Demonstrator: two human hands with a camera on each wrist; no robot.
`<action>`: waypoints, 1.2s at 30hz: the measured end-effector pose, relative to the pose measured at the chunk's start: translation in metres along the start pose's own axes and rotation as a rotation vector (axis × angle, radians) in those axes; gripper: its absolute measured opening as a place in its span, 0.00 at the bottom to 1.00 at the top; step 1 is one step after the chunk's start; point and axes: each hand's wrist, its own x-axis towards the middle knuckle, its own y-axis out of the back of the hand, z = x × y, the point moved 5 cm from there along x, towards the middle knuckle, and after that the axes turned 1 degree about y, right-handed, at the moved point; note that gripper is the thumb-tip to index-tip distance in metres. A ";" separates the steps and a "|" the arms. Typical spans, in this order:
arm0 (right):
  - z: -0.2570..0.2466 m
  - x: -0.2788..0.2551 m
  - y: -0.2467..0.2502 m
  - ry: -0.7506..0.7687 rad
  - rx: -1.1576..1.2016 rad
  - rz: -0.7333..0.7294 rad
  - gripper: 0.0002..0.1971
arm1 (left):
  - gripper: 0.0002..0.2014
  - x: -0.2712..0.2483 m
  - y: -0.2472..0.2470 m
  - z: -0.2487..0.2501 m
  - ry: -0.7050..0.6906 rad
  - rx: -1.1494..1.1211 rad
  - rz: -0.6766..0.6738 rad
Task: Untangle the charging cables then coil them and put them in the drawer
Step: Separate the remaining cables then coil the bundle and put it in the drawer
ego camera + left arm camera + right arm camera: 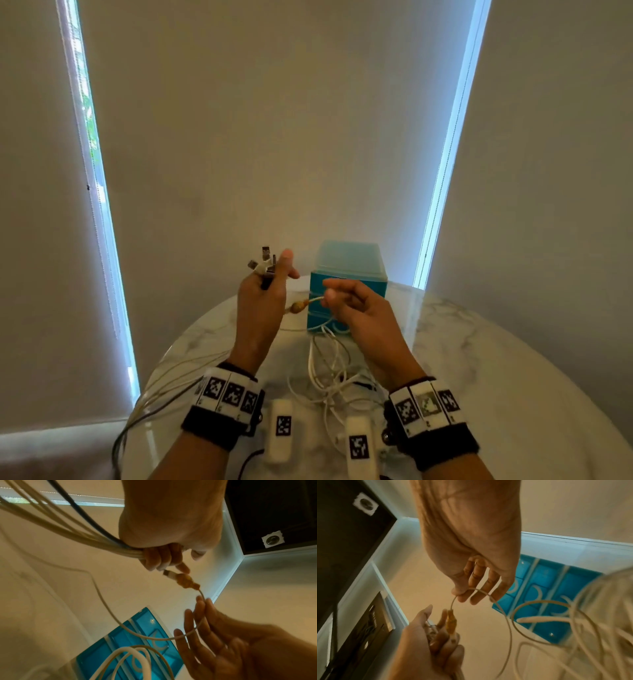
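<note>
My left hand [274,270] is raised and grips a bundle of cables [68,527]. Their plug ends [262,262] stick up above its fingers. My right hand [327,291] pinches a thin white cable [481,592] just behind a plug wrapped in orange tape [298,306]. That plug [185,581] lies against my left fingertips [183,568]; I cannot tell whether they hold it. More white cable lies tangled [329,373] on the table between my wrists. The blue drawer unit [347,284] stands behind my hands, its drawers closed.
The round marble table [496,377] stands against a wall with blinds. The gripped cables trail left over the table's edge [161,390] and hang down, one of them dark. Loops of white cable lie in front of the drawer fronts [547,588].
</note>
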 end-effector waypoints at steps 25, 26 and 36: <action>0.036 -0.022 -0.011 -0.152 -0.104 -0.226 0.13 | 0.35 -0.006 -0.014 -0.010 0.219 -0.244 -0.075; 0.033 -0.023 -0.011 -0.160 -0.142 -0.266 0.13 | 0.37 -0.006 -0.014 -0.009 0.223 -0.259 -0.080; 0.014 -0.017 0.058 -0.108 -0.270 -0.145 0.12 | 0.36 0.002 -0.010 -0.008 0.223 -0.418 -0.169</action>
